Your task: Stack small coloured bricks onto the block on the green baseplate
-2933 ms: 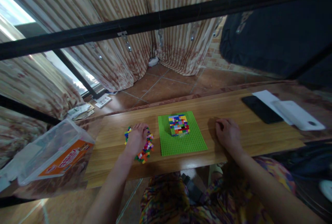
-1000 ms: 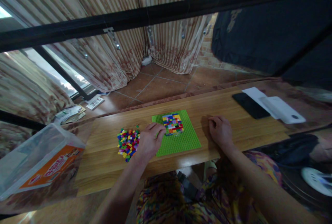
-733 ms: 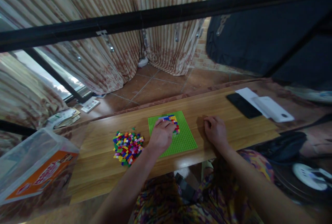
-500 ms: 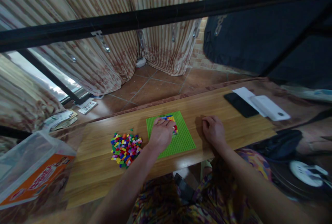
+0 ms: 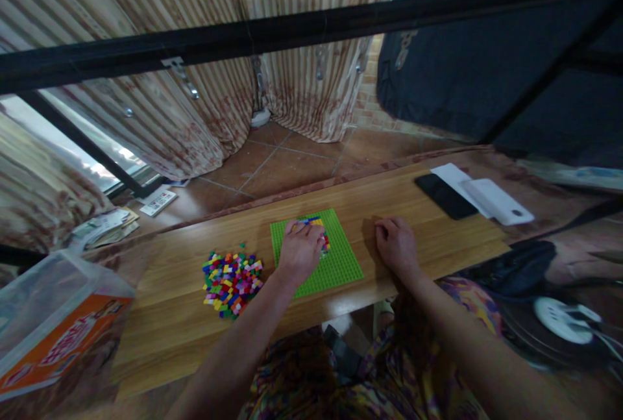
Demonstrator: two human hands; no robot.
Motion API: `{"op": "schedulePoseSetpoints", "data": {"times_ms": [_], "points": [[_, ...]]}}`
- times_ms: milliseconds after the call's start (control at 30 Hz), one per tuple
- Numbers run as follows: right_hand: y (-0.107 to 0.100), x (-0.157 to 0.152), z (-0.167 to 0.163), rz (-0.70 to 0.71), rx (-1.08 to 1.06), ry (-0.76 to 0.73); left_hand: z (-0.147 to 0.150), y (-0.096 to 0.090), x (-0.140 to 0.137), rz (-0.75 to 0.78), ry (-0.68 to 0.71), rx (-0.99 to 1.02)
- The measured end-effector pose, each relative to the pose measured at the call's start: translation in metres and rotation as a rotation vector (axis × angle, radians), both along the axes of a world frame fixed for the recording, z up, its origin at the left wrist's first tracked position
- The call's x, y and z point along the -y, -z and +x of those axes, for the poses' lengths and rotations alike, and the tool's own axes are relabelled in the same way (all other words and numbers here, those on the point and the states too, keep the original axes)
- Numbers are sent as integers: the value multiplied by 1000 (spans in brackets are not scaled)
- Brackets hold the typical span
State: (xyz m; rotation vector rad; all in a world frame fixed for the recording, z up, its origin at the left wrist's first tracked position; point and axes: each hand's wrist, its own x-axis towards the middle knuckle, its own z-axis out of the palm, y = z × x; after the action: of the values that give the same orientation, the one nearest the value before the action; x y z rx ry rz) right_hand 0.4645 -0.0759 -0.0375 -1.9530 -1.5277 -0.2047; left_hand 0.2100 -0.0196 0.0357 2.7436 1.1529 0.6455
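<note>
My left hand [image 5: 300, 250] lies over the upper left of a green studded baseplate [image 5: 335, 272], its fingers bent down among small bricks. Whatever those fingertips hold, if anything, is hidden under the hand. Blue, yellow, red and white building bricks [image 5: 326, 242] show past the fingers, set on the plate. To the left of the plate, a heap of small loose bricks [image 5: 233, 282] in many colours covers part of the wooden table. Resting on the wood right of the plate, my right hand [image 5: 396, 242] has its fingers curled in, with nothing visible in them.
The wooden table [image 5: 165, 303] carries a black phone-like slab [image 5: 445, 196] and white flat items [image 5: 497, 201] at its right end. A clear tub with an orange label [image 5: 65, 342] stands at the left. A dark metal bar [image 5: 292, 27] crosses beyond the table.
The whole view has shifted slightly, with the table a little further left. My left hand stays over the bricks on the plate; my right hand keeps its curled pose on the table.
</note>
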Motion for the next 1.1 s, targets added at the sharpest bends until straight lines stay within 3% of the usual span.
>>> {"op": "schedulePoseSetpoints", "data": {"times_ms": [533, 1100], "points": [[1, 0, 1, 27, -5, -10, -5, 20, 22, 205, -9, 211], [2, 0, 2, 0, 3, -5, 0, 24, 25, 166, -40, 216]]}}
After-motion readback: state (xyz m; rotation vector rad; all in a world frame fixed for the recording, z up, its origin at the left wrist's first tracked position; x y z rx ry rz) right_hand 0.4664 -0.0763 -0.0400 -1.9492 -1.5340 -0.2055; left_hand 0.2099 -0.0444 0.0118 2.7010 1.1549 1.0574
